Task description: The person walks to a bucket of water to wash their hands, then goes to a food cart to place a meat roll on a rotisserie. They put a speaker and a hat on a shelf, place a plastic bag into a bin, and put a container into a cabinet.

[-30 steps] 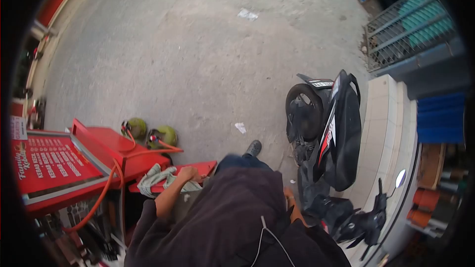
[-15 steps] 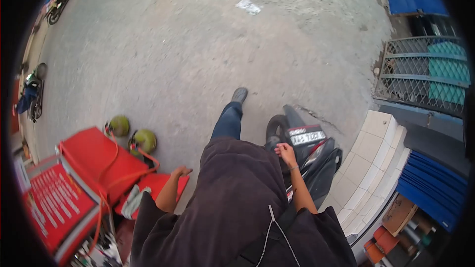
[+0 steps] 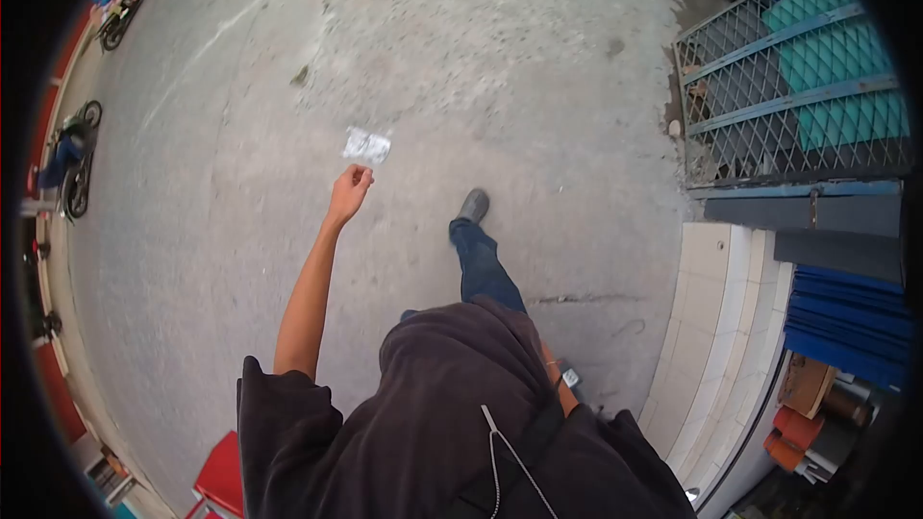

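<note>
My left hand (image 3: 352,192) swings forward at the end of an outstretched arm, its fingers curled together with nothing seen in them. Just past it in the picture, a crumpled whitish scrap (image 3: 366,144) lies flat on the concrete ground (image 3: 240,259); the hand is above the ground, apart from the scrap. Of my right arm only part of the forearm (image 3: 556,377) shows, beside the dark shirt (image 3: 452,375); that hand is hidden. One grey shoe (image 3: 473,205) is stepped forward below the blue trouser leg (image 3: 486,264).
A blue metal lattice gate (image 3: 788,96) and white tiled steps (image 3: 707,308) line the right side. Blue folded sheets (image 3: 846,327) and coloured rolls (image 3: 798,428) sit at the lower right. Motorcycles (image 3: 77,159) stand along the far left. A red panel (image 3: 223,476) shows at bottom left.
I have walked forward: the scrap and gate are closer, and the parked motorcycle and green gas cylinders have left view. My left hand has swung forward; my right hand has gone back out of sight.
</note>
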Demonstrator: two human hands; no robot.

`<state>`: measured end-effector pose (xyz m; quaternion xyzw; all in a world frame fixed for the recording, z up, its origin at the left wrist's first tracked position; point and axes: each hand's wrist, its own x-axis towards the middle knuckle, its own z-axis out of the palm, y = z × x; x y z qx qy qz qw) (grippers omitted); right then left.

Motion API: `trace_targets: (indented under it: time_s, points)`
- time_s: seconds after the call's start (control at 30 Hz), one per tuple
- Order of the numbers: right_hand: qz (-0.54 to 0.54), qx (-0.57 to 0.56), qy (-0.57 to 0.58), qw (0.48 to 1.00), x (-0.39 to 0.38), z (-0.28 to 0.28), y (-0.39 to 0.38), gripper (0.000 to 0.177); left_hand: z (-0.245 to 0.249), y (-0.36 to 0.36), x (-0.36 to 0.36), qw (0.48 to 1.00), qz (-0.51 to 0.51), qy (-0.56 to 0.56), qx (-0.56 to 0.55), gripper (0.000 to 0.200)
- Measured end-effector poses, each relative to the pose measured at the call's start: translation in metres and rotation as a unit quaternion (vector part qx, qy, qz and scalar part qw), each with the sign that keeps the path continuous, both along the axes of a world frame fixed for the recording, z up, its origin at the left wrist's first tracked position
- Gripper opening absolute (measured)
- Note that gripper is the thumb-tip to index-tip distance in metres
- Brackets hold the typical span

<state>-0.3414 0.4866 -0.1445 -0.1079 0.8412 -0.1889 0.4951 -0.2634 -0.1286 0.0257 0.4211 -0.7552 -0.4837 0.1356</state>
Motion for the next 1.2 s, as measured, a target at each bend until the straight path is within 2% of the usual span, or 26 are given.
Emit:
trace_targets:
  time_s: [0.03, 0.07, 0.13, 0.17, 0.2, 0.23, 0.27, 0.3, 0.33, 0.4, 0.47, 0.6, 0.63, 0.67, 0.7, 0.73, 0.77, 0.8, 0.83, 0.87, 0.9, 0.97, 1.03, 1.1, 1.17, 1.2]
  points:
    - [0.041, -0.023, 0.009, 0.999, -0.032, -0.016, -0.012, 0.035, -0.002, -0.01, -0.028, 1.0, -0.007, -0.005, 0.009, 0.03]
    - [0.086, -0.057, 0.024, 0.994, -0.068, -0.034, -0.026, 0.036, -0.025, -0.021, -0.046, 0.998, -0.053, -0.034, 0.005, 0.031]
    - [0.149, -0.11, 0.08, 0.979, -0.154, -0.049, -0.074, 0.037, -0.081, -0.022, -0.08, 0.997, -0.03, -0.063, 0.036, 0.03]
    - [0.186, 0.008, 0.082, 0.979, -0.205, 0.012, -0.13, 0.041, -0.086, -0.014, -0.093, 0.989, -0.074, -0.089, 0.095, 0.028]
    - [0.061, 0.053, 0.024, 0.996, -0.255, 0.032, -0.165, 0.043, -0.113, -0.006, -0.097, 0.975, -0.107, -0.14, 0.135, 0.028]
    - [-0.111, -0.047, 0.021, 0.993, -0.292, 0.045, -0.188, 0.037, -0.11, 0.003, -0.108, 0.945, -0.169, -0.225, 0.166, 0.034]
    - [-0.2, -0.096, -0.011, 0.975, -0.334, 0.069, -0.22, 0.032, -0.124, 0.011, -0.113, 0.921, -0.207, -0.296, 0.149, 0.04]
    - [-0.287, -0.148, -0.039, 0.946, -0.375, 0.098, -0.249, 0.029, -0.14, 0.018, -0.115, 0.904, -0.274, -0.318, 0.087, 0.042]
    - [-0.297, -0.15, -0.028, 0.942, -0.414, 0.116, -0.273, 0.029, -0.202, 0.02, -0.099, 0.906, -0.331, -0.244, 0.101, 0.041]
    - [-0.251, -0.234, -0.009, 0.939, -0.489, 0.135, -0.316, 0.026, -0.193, 0.013, -0.137, 0.844, -0.364, -0.365, 0.149, 0.041]
    - [-0.268, -0.262, 0.0, 0.927, -0.556, 0.144, -0.361, 0.025, -0.197, -0.01, -0.203, 0.807, -0.376, -0.42, 0.178, 0.041]
    - [-0.292, -0.277, -0.009, 0.916, -0.679, 0.09, -0.415, 0.024, -0.228, -0.098, -0.395, 0.754, -0.443, -0.468, 0.126, 0.041]
    - [-0.291, -0.225, 0.01, 0.93, -0.705, 0.073, -0.418, 0.025, -0.233, -0.13, -0.459, 0.753, -0.462, -0.462, 0.08, 0.041]
    - [-0.289, -0.168, 0.023, 0.942, -0.723, 0.06, -0.414, 0.027, -0.237, -0.157, -0.521, 0.765, -0.464, -0.445, 0.024, 0.041]
    - [-0.231, -0.089, 0.064, 0.967, -0.739, 0.043, -0.402, 0.029, -0.236, -0.185, -0.585, 0.801, -0.433, -0.412, -0.028, 0.041]
    - [-0.172, -0.014, 0.106, 0.979, -0.764, 0.035, -0.391, 0.03, -0.219, -0.211, -0.658, 0.873, -0.341, -0.349, -0.024, 0.035]
    - [-0.258, -0.027, 0.069, 0.963, -0.785, 0.038, -0.382, 0.03, -0.199, -0.238, -0.732, 0.93, -0.254, -0.266, -0.022, 0.031]
    - [-0.345, -0.043, 0.03, 0.937, -0.809, 0.042, -0.374, 0.029, -0.165, -0.262, -0.809, 0.95, -0.216, -0.216, 0.069, 0.03]
    - [-0.415, -0.051, 0.013, 0.908, -0.834, 0.046, -0.368, 0.027, -0.154, -0.29, -0.879, 0.957, -0.195, -0.174, 0.127, 0.031]
    - [-0.484, -0.06, -0.006, 0.873, -0.86, 0.047, -0.363, 0.025, -0.108, -0.299, -0.953, 0.966, -0.173, -0.141, 0.129, 0.034]
    - [-0.504, -0.066, -0.009, 0.861, -0.886, 0.043, -0.356, 0.025, -0.097, -0.317, -1.019, 0.971, -0.19, -0.092, 0.109, 0.032]
    - [-0.536, -0.073, -0.014, 0.841, -0.939, 0.021, -0.345, 0.024, -0.069, -0.336, -1.142, 0.969, -0.222, -0.076, 0.078, 0.029]
    - [-0.519, 0.034, -0.07, 0.851, -0.997, -0.004, -0.34, 0.026, -0.06, -0.341, -1.249, 0.972, -0.208, -0.082, 0.073, 0.027]
    - [-0.516, 0.047, -0.087, 0.851, -1.061, -0.019, -0.35, 0.027, -0.075, -0.332, -1.335, 0.966, -0.234, -0.066, 0.084, 0.027]
    - [-0.25, 0.098, -0.1, 0.958, -1.149, -0.001, -0.366, 0.03, -0.105, -0.322, -1.394, 0.956, -0.265, -0.078, 0.102, 0.026]
    - [-0.253, 0.091, -0.109, 0.957, -1.189, -0.018, -0.375, 0.03, -0.111, -0.308, -1.412, 0.951, -0.27, -0.095, 0.113, 0.026]
